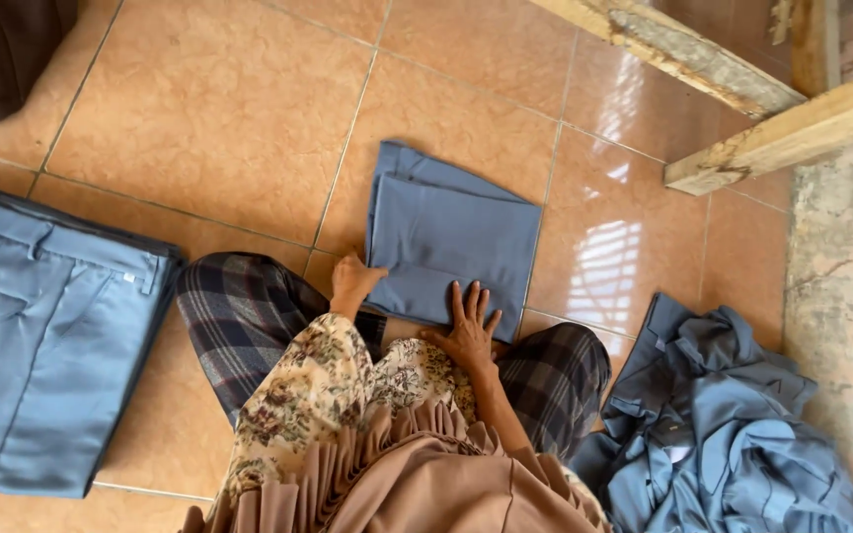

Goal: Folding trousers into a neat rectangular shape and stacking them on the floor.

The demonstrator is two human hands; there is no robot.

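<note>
Folded blue-grey cloth garment [451,237] lies flat on orange tiled floor [209,109], centre of frame. Left hand [352,283] rests on garment's lower left edge, fingers curled together, grip unclear. Right hand [468,331] pressed flat on lower edge, fingers spread. Flat blue-grey trousers [37,326] at left. Crumpled blue-grey clothes heap [718,424] at lower right. Wooden beams [733,89] upper right.

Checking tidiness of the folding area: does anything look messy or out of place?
Only the crumpled heap of blue-grey garments at right is untidy. The folded piece under both hands and the laid-out trousers lie flat.
</note>
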